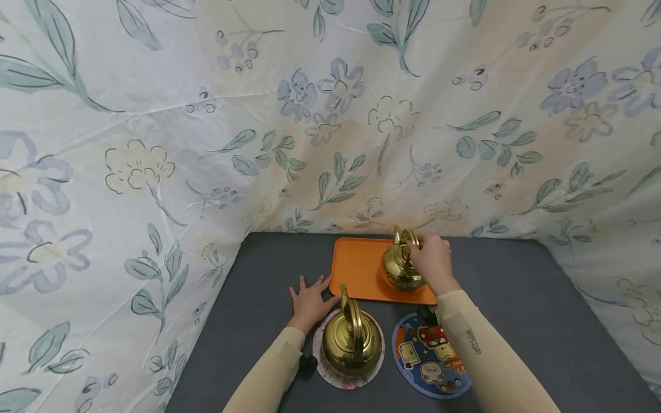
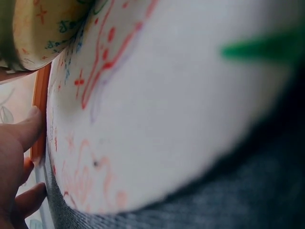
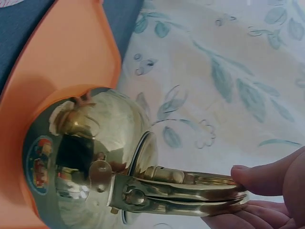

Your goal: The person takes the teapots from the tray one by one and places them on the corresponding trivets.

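Note:
My right hand [image 1: 432, 263] grips the upright handle of a shiny gold kettle [image 1: 400, 268] over the right part of an orange tray [image 1: 358, 269]. In the right wrist view, thumb and fingers close round the handle of that kettle [image 3: 86, 157], whose base is at the tray [image 3: 71, 43]; I cannot tell whether it bears its full weight there. With fingers spread, my left hand [image 1: 311, 304] lies at the tray's near left corner, fingertips at its edge. Close beside it, a second gold kettle [image 1: 341, 344] stands on a round pale patterned mat [image 1: 374, 364].
A round blue cartoon mat [image 1: 431, 367] lies right of the second kettle, partly beneath my right sleeve [image 1: 485, 355]. Dark grey cloth [image 1: 248, 321] covers the table. Floral fabric [image 1: 330, 143] hangs behind and along both sides.

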Demonstrator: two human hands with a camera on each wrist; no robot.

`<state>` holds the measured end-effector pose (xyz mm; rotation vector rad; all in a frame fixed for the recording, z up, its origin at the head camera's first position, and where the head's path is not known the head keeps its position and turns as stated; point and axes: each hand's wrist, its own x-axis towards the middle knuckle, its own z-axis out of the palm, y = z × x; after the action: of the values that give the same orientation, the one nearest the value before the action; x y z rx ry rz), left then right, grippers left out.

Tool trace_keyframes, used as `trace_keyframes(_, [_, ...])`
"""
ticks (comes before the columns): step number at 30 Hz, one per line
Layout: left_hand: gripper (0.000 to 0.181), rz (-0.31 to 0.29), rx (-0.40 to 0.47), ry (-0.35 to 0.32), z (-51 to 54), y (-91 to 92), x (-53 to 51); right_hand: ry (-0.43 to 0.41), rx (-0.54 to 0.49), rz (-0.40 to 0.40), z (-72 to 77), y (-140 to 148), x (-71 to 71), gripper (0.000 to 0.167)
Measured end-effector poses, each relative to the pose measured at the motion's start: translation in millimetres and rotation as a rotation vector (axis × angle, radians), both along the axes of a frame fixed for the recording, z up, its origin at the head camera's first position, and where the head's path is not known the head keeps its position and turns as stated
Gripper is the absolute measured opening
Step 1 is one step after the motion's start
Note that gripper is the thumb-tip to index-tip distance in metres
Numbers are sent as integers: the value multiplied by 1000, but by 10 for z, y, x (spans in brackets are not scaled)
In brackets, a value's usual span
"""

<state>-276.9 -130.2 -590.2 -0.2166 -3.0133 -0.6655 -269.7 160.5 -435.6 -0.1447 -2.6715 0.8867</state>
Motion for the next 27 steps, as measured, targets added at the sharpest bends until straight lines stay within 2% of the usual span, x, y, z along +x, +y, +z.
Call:
trace_keyframes(6, [74, 11, 0, -9, 18, 36, -10, 52, -2, 21, 168, 38, 151, 26])
trace_keyframes(16, [73, 15, 16, -23, 14, 108, 6, 120, 4, 34, 271, 139, 420, 28])
trace_keyframes(27, [74, 26, 26, -18, 7, 111, -21, 91, 7, 3, 359, 228, 669, 28])
